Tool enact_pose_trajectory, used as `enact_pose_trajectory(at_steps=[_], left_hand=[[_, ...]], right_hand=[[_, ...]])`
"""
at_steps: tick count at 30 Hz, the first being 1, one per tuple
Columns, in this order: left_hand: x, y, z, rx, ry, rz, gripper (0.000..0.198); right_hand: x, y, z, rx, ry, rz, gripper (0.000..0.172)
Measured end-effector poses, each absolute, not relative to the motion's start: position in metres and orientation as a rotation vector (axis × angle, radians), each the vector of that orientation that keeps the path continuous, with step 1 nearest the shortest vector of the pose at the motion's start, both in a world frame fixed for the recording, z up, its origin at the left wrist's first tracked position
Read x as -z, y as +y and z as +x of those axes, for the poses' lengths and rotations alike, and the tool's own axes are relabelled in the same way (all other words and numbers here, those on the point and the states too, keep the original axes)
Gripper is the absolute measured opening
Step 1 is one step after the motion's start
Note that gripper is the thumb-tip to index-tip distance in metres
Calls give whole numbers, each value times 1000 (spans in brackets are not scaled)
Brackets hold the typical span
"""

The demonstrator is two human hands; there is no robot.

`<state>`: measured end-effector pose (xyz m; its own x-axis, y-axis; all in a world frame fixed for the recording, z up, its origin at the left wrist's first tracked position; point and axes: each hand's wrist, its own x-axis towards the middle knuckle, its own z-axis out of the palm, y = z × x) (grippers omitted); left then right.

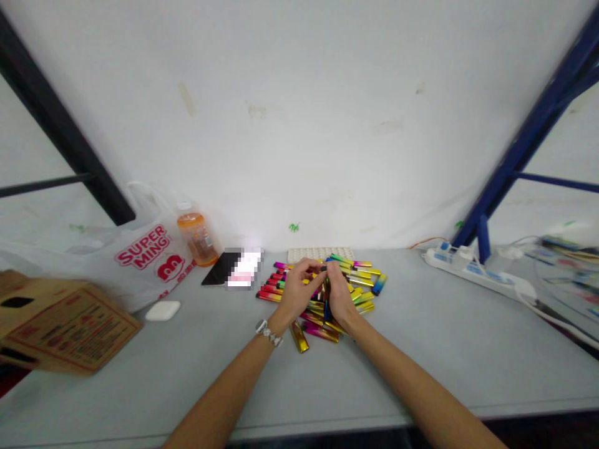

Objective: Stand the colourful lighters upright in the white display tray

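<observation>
The left hand (297,292) and right hand (340,298) are meeting over a pile of slim metallic sticks (365,295), coloured gold, red, magenta, green and blue, which is lying on the grey table (491,349). The right hand is grasping a dark-blue stick (327,310) within its curled fingers. The left hand is bringing its bent fingertips to the upper end of that stick; whether they are gripping or merely touching, I cannot tell. The left wrist is bearing a silver bracelet (269,333). Behind the pile, a cream gridded tray (321,254) is lying near the wall. To the left, a black tablet (221,271) is lying beside an orange-filled bottle (197,237). To the right, a white power strip (482,276) is resting near a blue post (505,162).
</observation>
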<state>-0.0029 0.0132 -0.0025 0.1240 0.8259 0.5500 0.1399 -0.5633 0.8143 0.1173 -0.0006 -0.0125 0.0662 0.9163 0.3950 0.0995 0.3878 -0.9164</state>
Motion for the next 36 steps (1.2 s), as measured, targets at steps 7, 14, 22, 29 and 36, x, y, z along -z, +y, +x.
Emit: enact_pose_trajectory(at_steps=[7,14,22,29,36], left_hand=[[-11,70,-22,-1534,993,1834,27],[-21,144,-24,-1259,1089,2171,18],[-18,167,-10,-1141,1149,2293,16],[-7,180,-6,-1176,1180,2303,16],[-7,183,-11,-1157,1176,2316,15]], right_hand=[[-3,27,156,-618,-1232,-1201,38],[0,38,168,-702,-1158,-1290,44],[-1,39,168,-753,-1140,-1323,43],[5,46,172,-773,-1146,-1303,43],[9,51,176,-810,-1100,-1295,42]])
